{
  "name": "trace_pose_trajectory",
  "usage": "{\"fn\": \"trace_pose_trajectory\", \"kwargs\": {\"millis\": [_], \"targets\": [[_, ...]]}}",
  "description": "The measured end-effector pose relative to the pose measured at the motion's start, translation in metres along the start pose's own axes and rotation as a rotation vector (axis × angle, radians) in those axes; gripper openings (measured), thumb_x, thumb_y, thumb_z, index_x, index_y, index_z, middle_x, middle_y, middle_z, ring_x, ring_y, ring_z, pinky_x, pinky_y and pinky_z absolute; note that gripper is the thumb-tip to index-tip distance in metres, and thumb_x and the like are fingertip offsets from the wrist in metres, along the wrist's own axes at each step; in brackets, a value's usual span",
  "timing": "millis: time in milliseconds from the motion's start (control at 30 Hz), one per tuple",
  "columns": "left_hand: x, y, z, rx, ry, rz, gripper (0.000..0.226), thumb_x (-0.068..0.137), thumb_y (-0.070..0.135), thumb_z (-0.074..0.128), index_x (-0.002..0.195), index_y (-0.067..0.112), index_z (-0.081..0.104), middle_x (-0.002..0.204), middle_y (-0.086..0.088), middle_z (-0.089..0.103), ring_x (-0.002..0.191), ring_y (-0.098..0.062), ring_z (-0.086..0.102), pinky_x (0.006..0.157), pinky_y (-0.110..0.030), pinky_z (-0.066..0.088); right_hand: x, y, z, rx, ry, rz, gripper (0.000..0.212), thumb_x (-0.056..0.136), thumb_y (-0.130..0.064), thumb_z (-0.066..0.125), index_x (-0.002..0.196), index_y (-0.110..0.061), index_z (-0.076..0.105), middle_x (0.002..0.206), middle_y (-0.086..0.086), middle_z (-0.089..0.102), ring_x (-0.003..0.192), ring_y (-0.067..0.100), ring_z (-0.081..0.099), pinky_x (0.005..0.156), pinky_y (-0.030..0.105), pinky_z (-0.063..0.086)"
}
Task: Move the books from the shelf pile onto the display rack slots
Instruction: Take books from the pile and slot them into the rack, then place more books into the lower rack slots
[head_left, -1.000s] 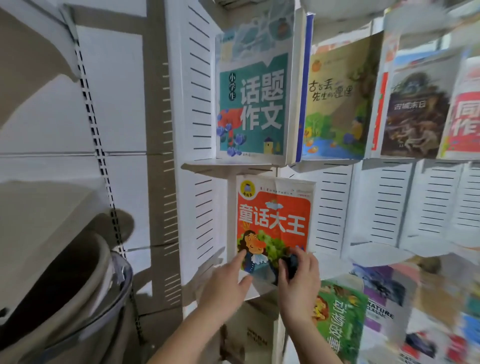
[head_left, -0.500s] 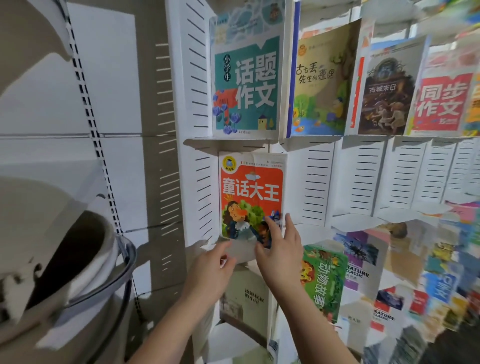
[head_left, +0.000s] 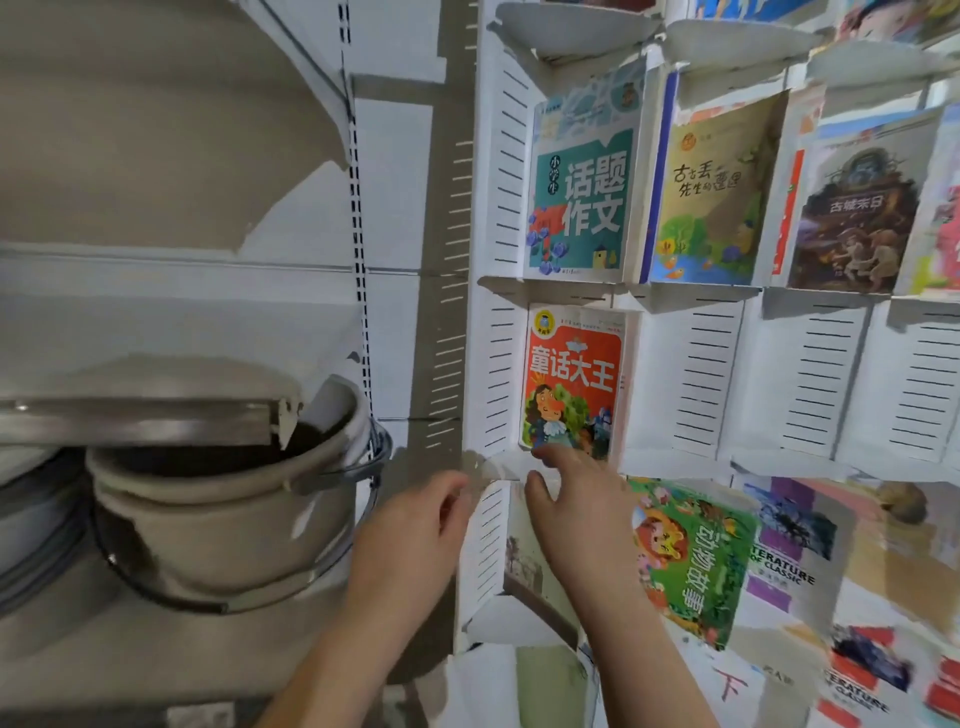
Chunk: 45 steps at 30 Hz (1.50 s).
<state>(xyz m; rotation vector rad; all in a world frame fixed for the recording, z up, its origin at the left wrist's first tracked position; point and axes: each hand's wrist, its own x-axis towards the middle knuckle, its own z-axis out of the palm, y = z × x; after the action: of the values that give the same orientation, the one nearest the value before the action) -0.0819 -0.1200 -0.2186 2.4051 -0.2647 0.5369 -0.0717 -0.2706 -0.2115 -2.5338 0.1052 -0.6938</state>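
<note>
An orange-red children's book (head_left: 571, 379) stands upright in the leftmost slot of the white display rack (head_left: 696, 374), second row. My right hand (head_left: 576, 499) hovers just below it, fingers relaxed, with one fingertip near the book's bottom edge. My left hand (head_left: 415, 535) hangs lower left of the slot, fingers loosely curled, holding nothing. A teal book (head_left: 579, 202) fills the slot above. A green book (head_left: 691, 556) sits in a lower slot to the right.
A yellow-green book (head_left: 711, 197) and a dark-covered book (head_left: 852, 218) stand in the upper row. Slots right of the orange book hold nothing. A beige bucket (head_left: 223, 514) with a metal handle sits on the left shelf under a metal ledge (head_left: 135, 421).
The orange book has settled into its slot and both hands have come off it and dropped lower. The view has shifted so the rack sits further right.
</note>
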Motion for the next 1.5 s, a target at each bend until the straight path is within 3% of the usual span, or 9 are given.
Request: {"fn": "trace_pose_trajectory", "kwargs": {"millis": [267, 500, 700, 867, 967, 1133, 1200, 1300, 1500], "targets": [[-0.054, -0.028, -0.077, 0.226, 0.223, 0.015, 0.033, 0.096, 0.041, 0.035, 0.107, 0.024, 0.061, 0.085, 0.003, 0.07, 0.072, -0.014, 0.062, 0.052, -0.017, 0.03, -0.051, -0.052, -0.006, 0.099, 0.002, -0.196, 0.031, 0.091, -0.029, 0.047, 0.117, -0.027, 0.063, 0.112, -0.003, 0.069, 0.108, 0.023, 0.057, 0.092, 0.039, 0.044], [-0.086, -0.088, -0.168, 0.357, 0.331, -0.069, 0.028, 0.095, 0.032, 0.041, 0.107, 0.02, 0.062, 0.085, 0.001, 0.067, 0.076, -0.018, 0.06, 0.062, -0.029, 0.043, -0.068, -0.149, 0.026, 0.099, -0.025, -0.388, 0.028, 0.085, -0.025, 0.052, 0.107, -0.023, 0.069, 0.099, 0.003, 0.072, 0.096, 0.029, 0.061, 0.083, 0.038, 0.043], [-0.088, -0.184, -0.251, 0.432, 0.372, -0.078, 0.05, 0.089, 0.05, 0.024, 0.111, 0.024, 0.061, 0.095, 0.003, 0.069, 0.086, -0.018, 0.063, 0.069, -0.033, 0.05, -0.082, -0.273, 0.087, 0.153, 0.043, -0.477, 0.028, 0.077, -0.028, 0.05, 0.092, -0.023, 0.072, 0.08, 0.001, 0.072, 0.076, 0.03, 0.064, 0.071, 0.04, 0.048], [-0.082, -0.28, -0.341, 0.592, 0.319, -0.126, 0.045, 0.085, 0.042, 0.03, 0.09, 0.02, 0.068, 0.074, -0.001, 0.069, 0.066, -0.023, 0.065, 0.054, -0.034, 0.052, -0.09, -0.39, 0.149, 0.135, 0.031, -0.497, 0.022, 0.076, -0.027, 0.057, 0.092, -0.023, 0.072, 0.082, 0.001, 0.071, 0.081, 0.03, 0.064, 0.075, 0.04, 0.047], [-0.077, -0.333, -0.388, 0.631, 0.301, -0.169, 0.036, 0.089, 0.039, 0.038, 0.097, 0.02, 0.067, 0.078, -0.001, 0.069, 0.071, -0.022, 0.064, 0.058, -0.03, 0.048, -0.088, -0.452, 0.176, 0.12, 0.01, -0.506, 0.018, 0.077, -0.024, 0.064, 0.093, -0.022, 0.072, 0.086, 0.003, 0.072, 0.085, 0.03, 0.063, 0.078, 0.041, 0.046], [-0.066, -0.412, -0.438, 0.556, 0.392, -0.237, 0.034, 0.084, 0.042, 0.039, 0.089, 0.022, 0.066, 0.069, 0.001, 0.065, 0.061, -0.023, 0.062, 0.049, -0.03, 0.041, -0.07, -0.524, 0.21, 0.179, -0.065, -0.528, 0.026, 0.089, -0.027, 0.05, 0.11, -0.025, 0.066, 0.106, 0.0, 0.069, 0.103, 0.025, 0.058, 0.091, 0.039, 0.038], [-0.054, -0.439, -0.45, 0.552, 0.404, -0.257, 0.028, 0.084, 0.036, 0.053, 0.107, 0.023, 0.063, 0.088, -0.003, 0.069, 0.076, -0.026, 0.065, 0.058, -0.034, 0.048, -0.058, -0.55, 0.225, 0.215, -0.124, -0.537, 0.032, 0.094, -0.031, 0.048, 0.124, -0.028, 0.055, 0.121, -0.004, 0.062, 0.113, 0.018, 0.052, 0.097, 0.036, 0.035], [-0.027, -0.476, -0.465, 0.511, 0.434, -0.301, 0.063, 0.086, 0.039, 0.057, 0.142, 0.023, 0.033, 0.134, -0.003, 0.05, 0.118, -0.025, 0.049, 0.09, -0.037, 0.044, -0.039, -0.589, 0.248, 0.324, -0.17, -0.528, 0.041, 0.094, -0.037, 0.047, 0.134, -0.031, 0.041, 0.128, -0.005, 0.056, 0.11, 0.014, 0.051, 0.094, 0.033, 0.041], [0.037, -0.516, -0.512, 0.365, 0.499, -0.219, 0.091, 0.082, 0.045, 0.061, 0.148, 0.029, 0.0, 0.148, 0.0, 0.023, 0.13, -0.021, 0.036, 0.101, -0.033, 0.036, 0.027, -0.66, 0.271, 0.699, -0.537, -0.238, 0.064, 0.087, -0.061, 0.046, 0.142, -0.037, 0.025, 0.139, 0.003, 0.046, 0.118, 0.023, 0.051, 0.093, 0.036, 0.044]]}}
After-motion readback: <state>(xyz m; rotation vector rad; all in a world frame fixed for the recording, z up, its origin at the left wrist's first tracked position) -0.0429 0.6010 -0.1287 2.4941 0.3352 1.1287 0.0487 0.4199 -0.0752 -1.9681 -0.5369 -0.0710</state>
